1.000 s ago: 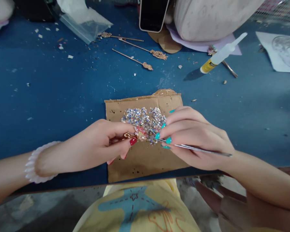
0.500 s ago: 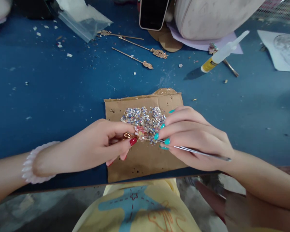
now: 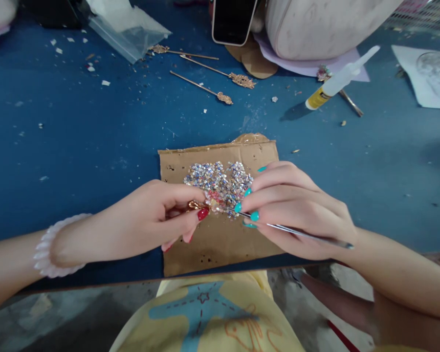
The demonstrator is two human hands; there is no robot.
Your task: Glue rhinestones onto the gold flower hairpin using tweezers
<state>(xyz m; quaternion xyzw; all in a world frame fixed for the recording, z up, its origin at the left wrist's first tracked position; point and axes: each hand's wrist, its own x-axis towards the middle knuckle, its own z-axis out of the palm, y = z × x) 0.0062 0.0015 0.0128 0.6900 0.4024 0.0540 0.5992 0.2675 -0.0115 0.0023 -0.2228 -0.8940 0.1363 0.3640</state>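
My left hand (image 3: 161, 215) pinches a small gold ornament (image 3: 197, 205) with pink and pale stones, holding it just over the near edge of a pile of rhinestones (image 3: 220, 178). My right hand (image 3: 297, 210) is closed around metal tweezers (image 3: 308, 234). Their tips point left, close to the ornament's right side; whether they grip a stone is too small to tell. The glittering stones lie loose on a piece of brown cardboard (image 3: 220, 249) at the table's front edge. My fingers hide part of the ornament.
Several gold hairpins (image 3: 225, 98) lie behind the cardboard on the blue table (image 3: 77, 146). A glue bottle (image 3: 324, 93) stands at the back right, beside a hair clip (image 3: 350, 103). Farther back are a phone (image 3: 233, 22), a plastic bag (image 3: 130, 36) and a pale pouch (image 3: 322, 29).
My right hand and the tweezers have shifted very slightly to the right. The left hand keeps its hold on the ornament. Below the table at right, a person's leg has moved.
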